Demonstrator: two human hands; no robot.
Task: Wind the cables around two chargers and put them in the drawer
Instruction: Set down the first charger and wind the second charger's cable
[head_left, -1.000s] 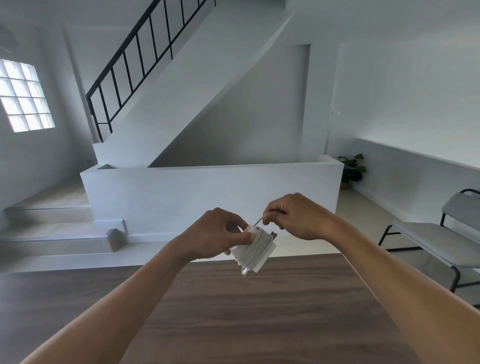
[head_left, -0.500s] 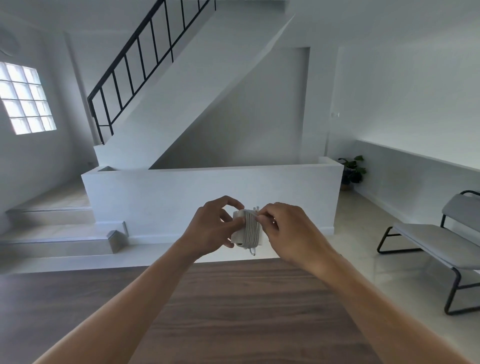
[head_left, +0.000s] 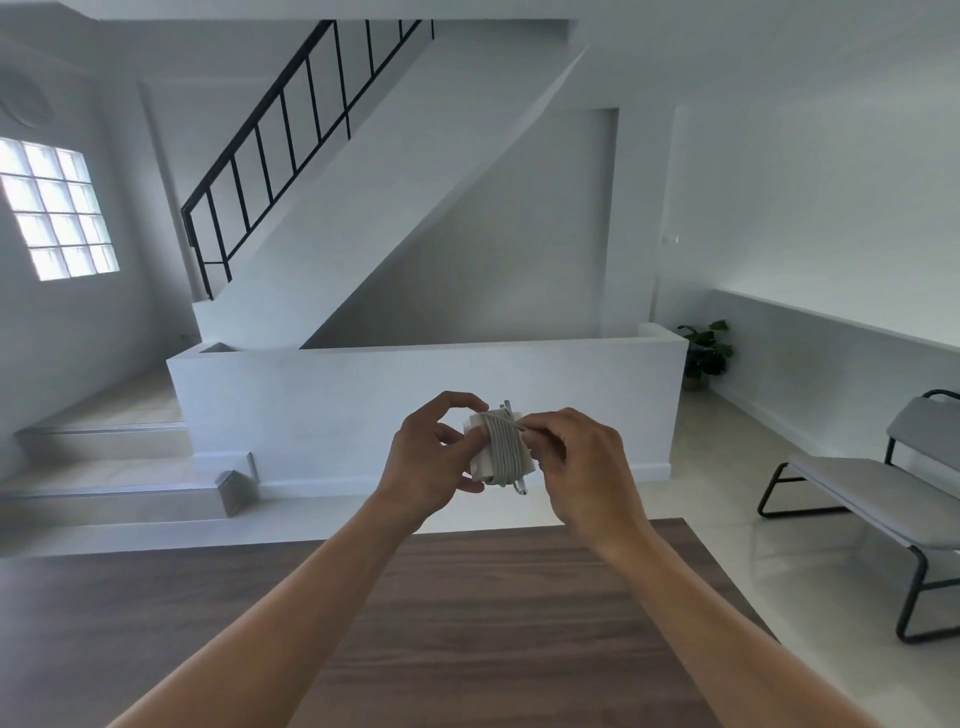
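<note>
Left hand (head_left: 434, 457): grips the white charger (head_left: 475, 447).
Right hand (head_left: 582, 473): pinches the wound cable (head_left: 504, 449).
Near: wooden table (head_left: 467, 623).
Far right: bench (head_left: 883, 493), plant (head_left: 706, 348).

Cannot see most of charger (head_left: 475, 423) under cable (head_left: 506, 452) turns and left hand (head_left: 431, 462) fingers, cannot trace cable end past right hand (head_left: 582, 478) pinch, lose bench (head_left: 883, 499) at right edge and table (head_left: 493, 649) at bottom edge, cannot resolve wall fitting (head_left: 671, 239).
</note>
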